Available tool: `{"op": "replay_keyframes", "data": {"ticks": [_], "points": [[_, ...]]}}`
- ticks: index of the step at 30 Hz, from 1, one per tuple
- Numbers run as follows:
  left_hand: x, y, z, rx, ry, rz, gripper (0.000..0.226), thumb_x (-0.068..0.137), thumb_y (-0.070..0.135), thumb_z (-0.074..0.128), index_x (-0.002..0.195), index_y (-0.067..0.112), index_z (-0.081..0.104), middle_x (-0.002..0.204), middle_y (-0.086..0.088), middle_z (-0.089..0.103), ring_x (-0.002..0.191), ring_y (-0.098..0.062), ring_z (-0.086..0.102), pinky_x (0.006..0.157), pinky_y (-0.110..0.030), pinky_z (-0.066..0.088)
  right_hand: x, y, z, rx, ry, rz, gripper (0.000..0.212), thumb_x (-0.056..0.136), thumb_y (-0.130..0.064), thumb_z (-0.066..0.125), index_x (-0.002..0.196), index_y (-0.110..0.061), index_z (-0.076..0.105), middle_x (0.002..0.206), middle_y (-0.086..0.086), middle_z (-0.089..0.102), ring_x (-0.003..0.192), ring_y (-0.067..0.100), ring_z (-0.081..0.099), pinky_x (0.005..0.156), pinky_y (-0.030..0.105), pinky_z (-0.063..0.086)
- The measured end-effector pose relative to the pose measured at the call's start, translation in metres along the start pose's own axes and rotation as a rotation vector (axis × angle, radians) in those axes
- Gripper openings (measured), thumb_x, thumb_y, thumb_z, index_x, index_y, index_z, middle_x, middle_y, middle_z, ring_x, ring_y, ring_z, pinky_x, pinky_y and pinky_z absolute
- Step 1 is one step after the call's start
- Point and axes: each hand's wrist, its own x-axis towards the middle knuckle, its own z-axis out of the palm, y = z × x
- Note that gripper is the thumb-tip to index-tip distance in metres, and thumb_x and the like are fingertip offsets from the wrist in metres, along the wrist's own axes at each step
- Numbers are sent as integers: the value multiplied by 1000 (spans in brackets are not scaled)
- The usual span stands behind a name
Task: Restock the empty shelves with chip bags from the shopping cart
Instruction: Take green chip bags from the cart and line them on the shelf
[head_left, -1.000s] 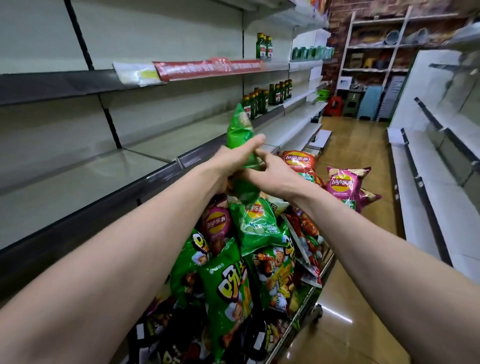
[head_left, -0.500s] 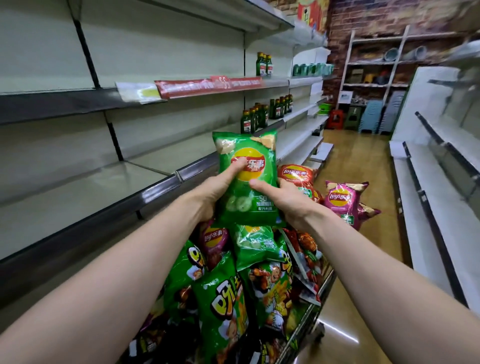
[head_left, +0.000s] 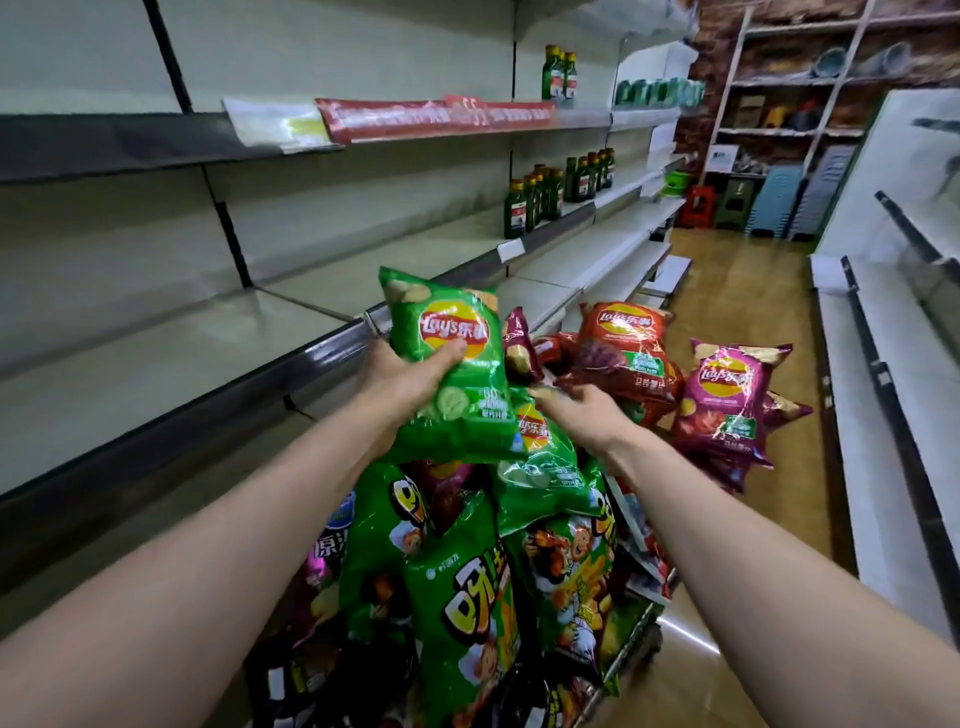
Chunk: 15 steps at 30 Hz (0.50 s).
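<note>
Bag (head_left: 452, 332) green, logo "Lay's" — left hand (head_left: 402, 382) fingers curled round it, thumb at logo, held above cart pile (head_left: 467, 597), near shelf (head_left: 208, 338). Right hand (head_left: 584, 418) fingers relaxed, empty — beside bag.

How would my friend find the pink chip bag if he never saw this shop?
Find the shopping cart heaped with chip bags. At the heap's far right side, just right of the red bag, stands the pink bag. It faces you, bright pink, while its neighbours are red or dark purple.
</note>
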Motion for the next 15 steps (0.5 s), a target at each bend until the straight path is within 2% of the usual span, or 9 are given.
{"op": "replay_keyframes", "data": {"ticks": [2, 4, 7, 11, 13, 15], "points": [[0, -24, -1, 24, -34, -20, 62, 60, 64, 79, 106, 25, 65, 100, -3, 74, 87, -25, 72, 86, -45, 57, 10, 16, 15, -118, 14, 76, 65, 95, -34, 60, 142, 3, 35, 139, 17, 49, 121, 31, 53, 93, 32, 43], [-3, -42, 0, -26, -54, -30, 56, 61, 62, 81, 101, 23, 69, 93, -2, 76, 81, -25, 73, 83, -46, 58, 20, 29, 28, -197, 21, 167, 62, 96, -36, 57, 140, 3, 36, 134, 20, 53, 117, 34, 56, 90, 35, 45], [-5, -54, -2, -113, -165, -51, 66, 58, 61, 77, 109, 20, 66, 95, -5, 76, 79, -21, 74, 76, -40, 59, 31, 45, 39, -247, 47, 249, 63, 96, -39, 57, 138, 4, 38, 131, 21, 56, 117, 36, 56, 94, 39, 46], [-2, -60, -3, -141, -234, -2, 64, 55, 59, 72, 106, 22, 64, 93, 0, 76, 76, -14, 73, 65, -26, 54, 42, 52, 46, -117, 49, 278, 56, 91, -40, 65, 120, 6, 53, 116, 19, 63, 100, 33, 63, 82, 35, 49], [0, -61, -2, -198, -255, -6, 50, 59, 50, 72, 98, 19, 66, 89, -1, 76, 77, -15, 74, 64, -25, 56, 44, 54, 45, 5, 54, 285, 56, 84, -39, 74, 111, 7, 58, 107, 19, 68, 91, 33, 67, 84, 41, 55], [2, -57, -1, -237, -262, -26, 46, 61, 47, 72, 95, 16, 67, 87, -2, 77, 79, -18, 74, 72, -30, 57, 37, 52, 37, 121, 37, 305, 52, 79, -32, 79, 109, 6, 59, 100, 20, 69, 84, 34, 69, 79, 46, 58]]}}
